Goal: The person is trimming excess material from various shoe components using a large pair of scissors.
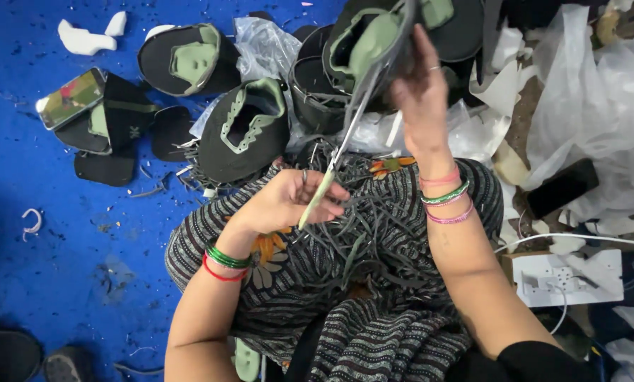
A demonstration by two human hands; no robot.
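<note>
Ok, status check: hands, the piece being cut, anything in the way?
Left hand gripping scissors, blades up. Right hand holding black-and-green shoe upper at the blades. Dark trimmed strips piled on lap; nothing blocking the cut.

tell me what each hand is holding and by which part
The left hand holds scissors by the handles. The right hand holds a black and green shoe upper by its edge, where the blades meet it.

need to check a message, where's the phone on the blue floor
In the head view the phone lies upper left, resting on black fabric pieces, just left of a black-and-green shoe upper.
</note>
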